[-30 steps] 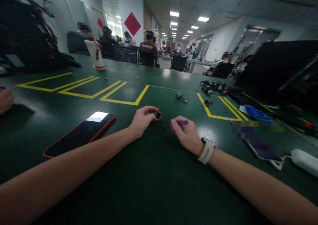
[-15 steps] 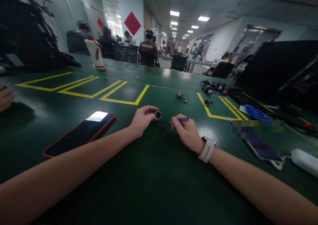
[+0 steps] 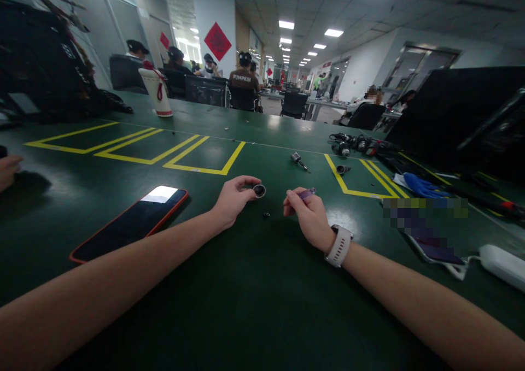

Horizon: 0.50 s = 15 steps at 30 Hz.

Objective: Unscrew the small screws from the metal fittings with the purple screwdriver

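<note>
My left hand (image 3: pixel 233 197) rests on the green table (image 3: pixel 254 283) and pinches a small black ring-shaped part (image 3: pixel 259 190) between thumb and fingertips. My right hand (image 3: pixel 305 213), with a white watch on the wrist, grips a small purple-handled screwdriver (image 3: pixel 305 194), its tip pointing left toward the ring. A tiny dark piece (image 3: pixel 266 215) lies on the table between the two hands.
A phone in an orange case (image 3: pixel 130 223) lies left of my left arm. Small parts (image 3: pixel 299 160), a blue glove (image 3: pixel 422 186), cables and a white power strip (image 3: pixel 502 261) sit to the right. Another person's hand (image 3: pixel 7 170) rests at the far left. A cup (image 3: pixel 159 92) stands behind.
My right hand has lifted and tilted the screwdriver up slightly, away from the table. A tiny dark piece now lies apart below its tip. The left hand has stayed put.
</note>
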{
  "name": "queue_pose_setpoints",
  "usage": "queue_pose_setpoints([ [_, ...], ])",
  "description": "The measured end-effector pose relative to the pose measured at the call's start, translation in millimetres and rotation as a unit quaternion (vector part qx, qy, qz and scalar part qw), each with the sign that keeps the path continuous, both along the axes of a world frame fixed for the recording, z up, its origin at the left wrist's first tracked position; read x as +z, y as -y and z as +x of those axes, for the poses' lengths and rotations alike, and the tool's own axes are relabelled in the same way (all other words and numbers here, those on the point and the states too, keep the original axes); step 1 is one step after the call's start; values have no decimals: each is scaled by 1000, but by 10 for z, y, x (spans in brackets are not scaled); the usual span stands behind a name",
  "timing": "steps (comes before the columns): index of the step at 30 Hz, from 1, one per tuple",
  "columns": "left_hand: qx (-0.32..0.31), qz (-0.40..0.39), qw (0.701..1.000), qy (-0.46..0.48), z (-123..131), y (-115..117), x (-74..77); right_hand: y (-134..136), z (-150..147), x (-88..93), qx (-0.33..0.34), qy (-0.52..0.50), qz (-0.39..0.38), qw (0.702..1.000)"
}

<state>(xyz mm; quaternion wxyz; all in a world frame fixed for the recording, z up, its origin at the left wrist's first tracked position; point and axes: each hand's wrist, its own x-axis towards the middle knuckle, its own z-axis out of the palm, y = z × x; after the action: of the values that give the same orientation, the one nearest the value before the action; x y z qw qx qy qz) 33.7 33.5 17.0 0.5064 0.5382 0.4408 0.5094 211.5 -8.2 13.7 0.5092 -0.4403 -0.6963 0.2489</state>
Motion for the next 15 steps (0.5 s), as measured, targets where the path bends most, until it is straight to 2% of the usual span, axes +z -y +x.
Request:
queue_pose_setpoints([
  [8,10,6,1000,2,16,-9,-7,30,-14,-4,47,-64,20,997],
  [11,7,12,1000,-1,9,-6,-10,38,-43,7,75,-37,18,996],
  [15,-3,20,1000,-4,-5,-2,-15,51,-66,22,70,45,28,996],
])
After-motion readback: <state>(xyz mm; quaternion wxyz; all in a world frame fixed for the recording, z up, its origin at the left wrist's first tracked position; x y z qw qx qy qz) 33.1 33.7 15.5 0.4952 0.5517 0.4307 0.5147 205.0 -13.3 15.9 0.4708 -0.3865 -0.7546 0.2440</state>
